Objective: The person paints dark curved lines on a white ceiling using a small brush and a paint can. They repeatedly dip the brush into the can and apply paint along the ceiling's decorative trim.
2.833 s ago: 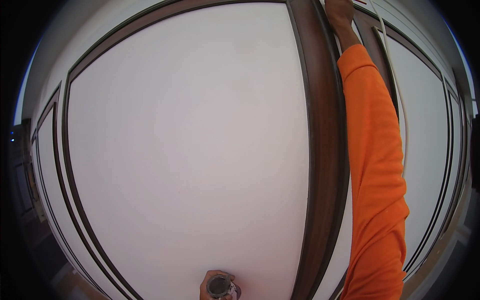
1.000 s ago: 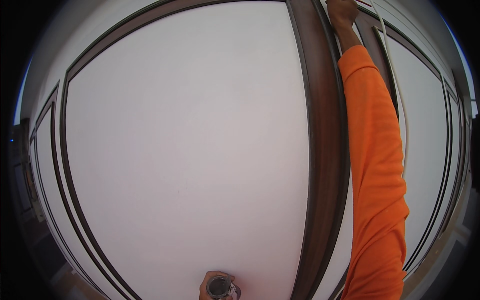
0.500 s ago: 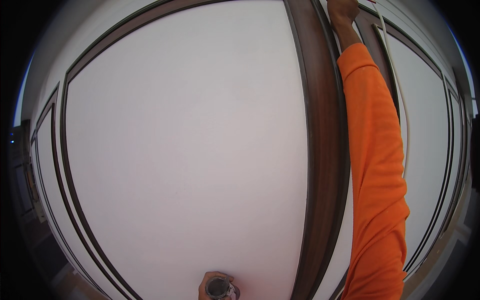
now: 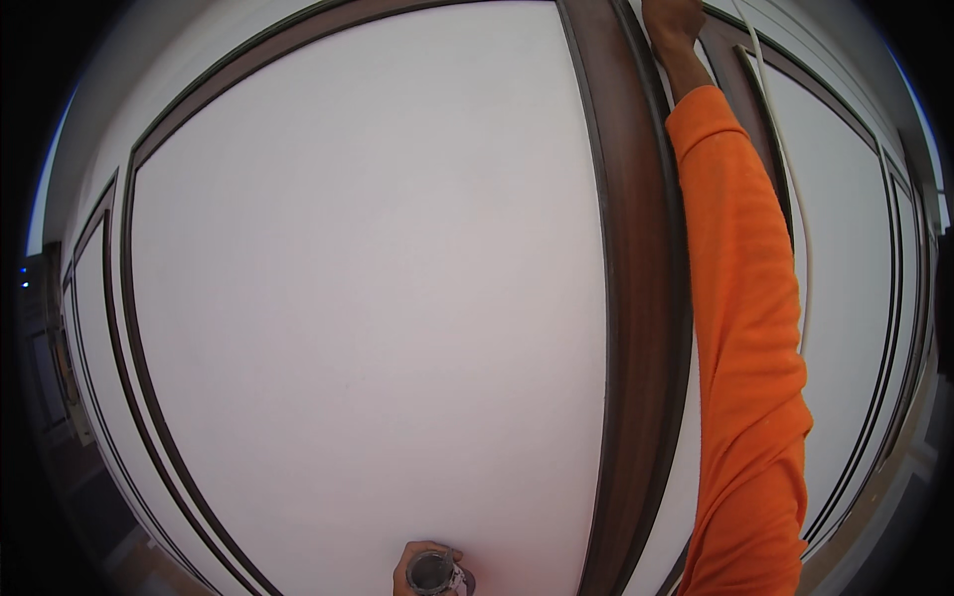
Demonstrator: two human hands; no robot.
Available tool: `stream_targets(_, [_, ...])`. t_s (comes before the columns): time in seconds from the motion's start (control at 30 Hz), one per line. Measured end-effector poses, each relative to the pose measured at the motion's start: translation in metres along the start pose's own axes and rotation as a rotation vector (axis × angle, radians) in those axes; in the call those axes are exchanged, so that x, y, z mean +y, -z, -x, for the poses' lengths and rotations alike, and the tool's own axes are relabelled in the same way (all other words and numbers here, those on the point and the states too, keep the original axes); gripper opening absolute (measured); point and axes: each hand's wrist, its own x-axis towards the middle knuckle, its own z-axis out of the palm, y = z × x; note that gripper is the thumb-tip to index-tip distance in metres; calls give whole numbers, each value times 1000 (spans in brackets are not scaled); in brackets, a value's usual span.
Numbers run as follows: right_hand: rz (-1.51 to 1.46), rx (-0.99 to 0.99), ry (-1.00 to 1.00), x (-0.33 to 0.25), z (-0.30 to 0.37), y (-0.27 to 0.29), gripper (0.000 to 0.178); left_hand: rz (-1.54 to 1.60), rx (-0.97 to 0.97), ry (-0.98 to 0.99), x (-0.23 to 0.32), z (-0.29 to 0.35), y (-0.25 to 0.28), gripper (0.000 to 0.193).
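Note:
At the bottom edge of the view, my left hand (image 4: 407, 562) is wrapped round a small open jar (image 4: 459, 578), with something dark grey inside it. My right arm, in an orange sleeve (image 4: 747, 328), is stretched far up. At its end, my right hand (image 4: 676, 22) is closed against the dark brown wooden trim (image 4: 646, 298) by the top edge. What its fingers hold is hidden by the hand and cut off by the frame.
A large white panel (image 4: 378, 278) framed by dark moulding fills the middle. To the right of my sleeve a pale cable (image 4: 804, 238) hangs down in front of another white panel (image 4: 845, 278). More framed panels curve away at the far left.
My right hand has shifted slightly left along the top edge. A thin red tip that showed beside it is out of view now. The left hand and jar stay nearly in place.

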Motion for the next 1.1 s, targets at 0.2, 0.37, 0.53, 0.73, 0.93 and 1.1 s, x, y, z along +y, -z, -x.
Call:
stream_targets(0.2, [-33,60,-5,-11,10,5,33,656,170,140,129,-34,67,84])
stream_targets(0.37, [-28,-72,-21,-14,9,5,32,893,184,126,182,-50,96,85])
stream_targets(0.53, [-116,-103,-24,-24,17,9,31,886,196,135,179,-46,95,86])
stream_targets(0.73, [-99,-15,-2,-19,15,3,33,898,181,123,177,-46,92,87])
stream_targets(0.93, [57,-17,96,-8,1,-2,33,919,161,118,180,-46,96,86])
stream_targets(1.1, [-1,-74,66,-25,14,4,33,906,168,130,182,-42,100,85])
